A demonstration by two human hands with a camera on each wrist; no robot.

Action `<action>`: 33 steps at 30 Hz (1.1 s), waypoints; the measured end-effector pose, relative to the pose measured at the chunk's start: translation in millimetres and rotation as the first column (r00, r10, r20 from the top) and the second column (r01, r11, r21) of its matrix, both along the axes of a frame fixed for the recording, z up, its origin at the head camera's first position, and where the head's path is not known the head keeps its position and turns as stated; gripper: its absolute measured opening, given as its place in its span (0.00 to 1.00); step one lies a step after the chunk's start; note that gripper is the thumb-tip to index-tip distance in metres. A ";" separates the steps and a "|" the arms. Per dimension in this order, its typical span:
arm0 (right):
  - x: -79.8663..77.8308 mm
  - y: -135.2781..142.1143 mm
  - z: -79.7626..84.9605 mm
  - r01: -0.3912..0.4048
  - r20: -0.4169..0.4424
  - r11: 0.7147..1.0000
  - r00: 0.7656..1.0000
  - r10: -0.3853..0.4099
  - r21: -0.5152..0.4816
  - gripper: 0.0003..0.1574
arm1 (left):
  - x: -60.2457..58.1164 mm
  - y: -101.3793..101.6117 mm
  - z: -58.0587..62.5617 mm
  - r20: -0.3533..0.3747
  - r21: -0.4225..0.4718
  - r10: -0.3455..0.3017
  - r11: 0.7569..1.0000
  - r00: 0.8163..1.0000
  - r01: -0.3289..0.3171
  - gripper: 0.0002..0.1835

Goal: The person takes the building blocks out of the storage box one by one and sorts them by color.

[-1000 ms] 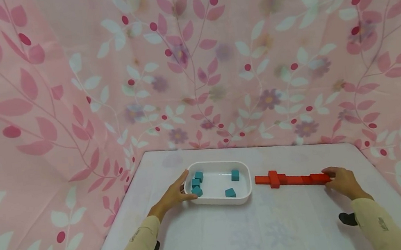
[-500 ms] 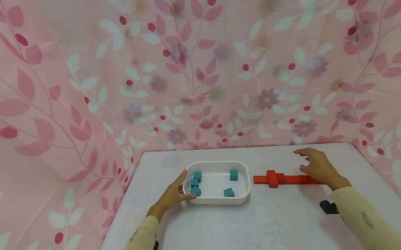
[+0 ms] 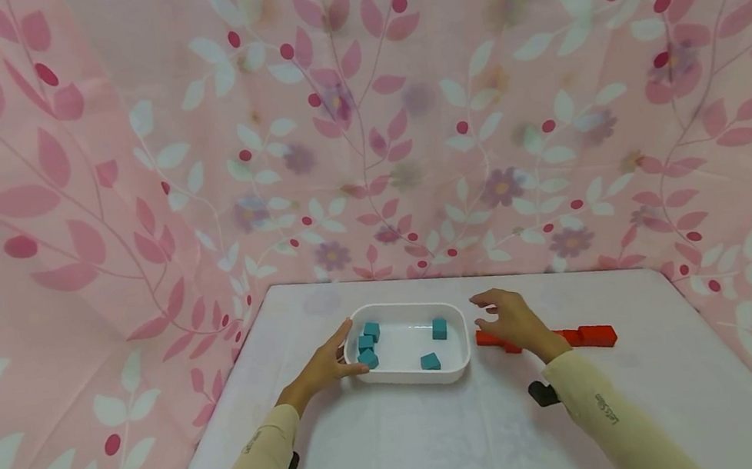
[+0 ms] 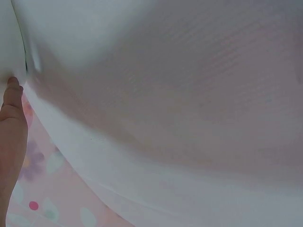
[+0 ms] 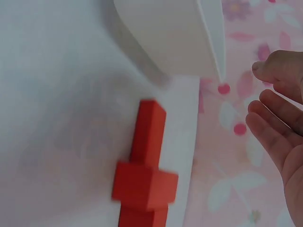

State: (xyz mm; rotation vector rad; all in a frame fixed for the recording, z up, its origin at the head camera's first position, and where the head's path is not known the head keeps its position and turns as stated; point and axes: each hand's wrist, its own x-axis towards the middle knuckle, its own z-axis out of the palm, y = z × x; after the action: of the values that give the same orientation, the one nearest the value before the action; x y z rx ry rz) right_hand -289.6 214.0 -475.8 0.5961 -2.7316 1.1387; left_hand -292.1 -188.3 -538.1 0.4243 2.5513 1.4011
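Pink floral fabric (image 3: 364, 127) is hanging behind a white-covered surface (image 3: 435, 444), where a white tray (image 3: 402, 342) is sitting just left of a row of red blocks (image 3: 597, 336) lying end to end. A person's left hand (image 3: 323, 365) is gripping the tray's left end, thumb on the near side and fingers toward the far side, while the right hand (image 3: 515, 321) is hovering over the red row near the tray's right end, fingers loosely bent and holding nothing. Inside the tray, three teal cubes (image 3: 366, 343) are clustering at the left and two other cubes (image 3: 439, 328) are resting apart toward the right.
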 end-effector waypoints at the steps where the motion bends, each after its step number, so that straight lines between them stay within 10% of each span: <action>1: -0.8 -7.3 -1.3 -0.006 0.026 1.000 1.000 0.006 -0.003 0.27 | 0.4 0.0 0.3 0.003 0.000 0.002 1.000 1.000 -0.002 0.59; 9: -13.3 -55.5 -13.6 -0.079 0.149 0.997 0.986 0.082 -0.025 0.28 | 1.8 -1.1 1.8 -0.002 -0.003 0.004 1.000 1.000 -0.004 0.59; 20: -27.6 -78.9 -25.7 -0.016 0.202 0.989 0.979 -0.014 0.147 0.31 | 2.9 -0.8 2.4 0.002 0.008 -0.007 1.000 1.000 0.007 0.58; 33: -35.7 -92.9 -40.2 0.002 0.112 0.938 0.993 -0.044 0.346 0.22 | -1.5 -3.1 -1.8 -0.020 0.003 -0.032 0.999 0.999 0.033 0.59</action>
State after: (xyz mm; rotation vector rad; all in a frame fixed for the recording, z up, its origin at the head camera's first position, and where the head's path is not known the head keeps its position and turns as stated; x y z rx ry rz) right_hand -325.3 121.2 -515.9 0.5477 -3.0598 0.7091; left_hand -293.5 -191.4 -540.0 0.4804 2.5465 1.3964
